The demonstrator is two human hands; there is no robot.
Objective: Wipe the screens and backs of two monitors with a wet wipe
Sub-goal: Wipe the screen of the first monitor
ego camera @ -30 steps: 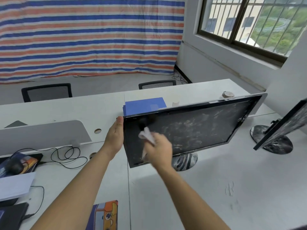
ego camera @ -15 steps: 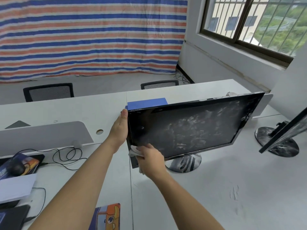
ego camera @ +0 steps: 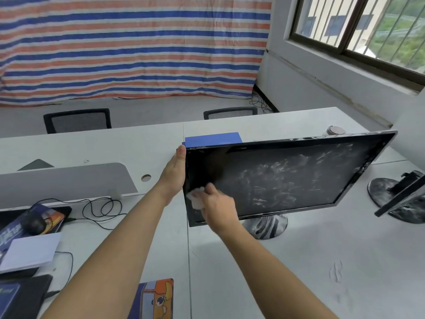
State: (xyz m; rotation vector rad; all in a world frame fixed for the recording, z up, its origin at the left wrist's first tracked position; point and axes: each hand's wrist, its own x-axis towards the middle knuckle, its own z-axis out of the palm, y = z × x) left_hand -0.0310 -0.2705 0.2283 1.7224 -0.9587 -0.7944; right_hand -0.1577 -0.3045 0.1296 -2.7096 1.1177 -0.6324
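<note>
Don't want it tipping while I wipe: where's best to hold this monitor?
Its left edge, from the left, where the left hand grips the monitor: a thin frame, off the glass, bracing the tilted screen against the right hand rubbing with the wet wipe.

We see a glossy black plastic monitor [ego camera: 287, 176] smeared with chalky streaks, a soft white wipe [ego camera: 195, 200], a smooth matt desk [ego camera: 299, 272], mesh chair backs [ego camera: 78, 122] and a woven plastic tarp [ego camera: 138, 54].

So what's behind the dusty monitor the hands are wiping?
Some blue sheets and a round object peek over the monitor. It hides their lower parts and everything else behind it.
</note>
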